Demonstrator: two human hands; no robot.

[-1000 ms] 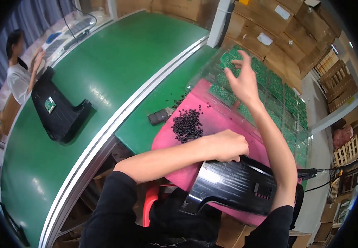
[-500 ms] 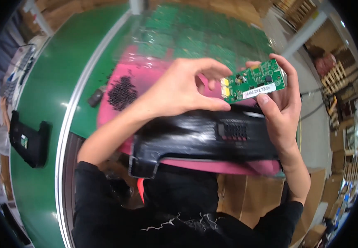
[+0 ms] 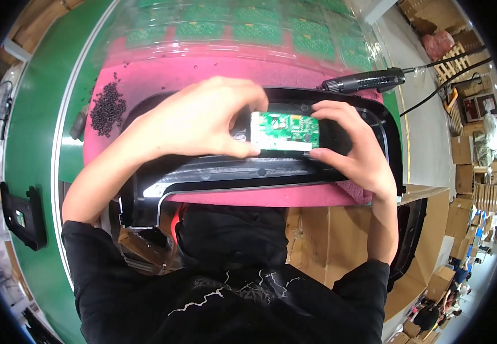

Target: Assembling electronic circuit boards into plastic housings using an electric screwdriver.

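A green circuit board (image 3: 288, 127) with a white label strip along its near edge lies between my hands, over the hollow of a black plastic housing (image 3: 214, 174). My left hand (image 3: 208, 117) has thumb and fingers curved round the board's left end. At the right end, my right hand (image 3: 358, 146) pinches the board's corners between thumb and fingers. Whether the board rests on the housing floor or is held just above it, I cannot tell. The housing lies with its hollow side up on a pink mat (image 3: 162, 71).
Behind the housing lies a black electric screwdriver (image 3: 363, 81) with a cable. A heap of small black screws (image 3: 108, 109) sits on the mat's left. Clear plastic trays (image 3: 214, 49) of circuit boards stand at the back. Another black housing (image 3: 24, 218) lies far left.
The circuit board has come down from in front of me to the housing. My left hand has closed on its left end. The view has shifted, and the housing's hollow now shows.
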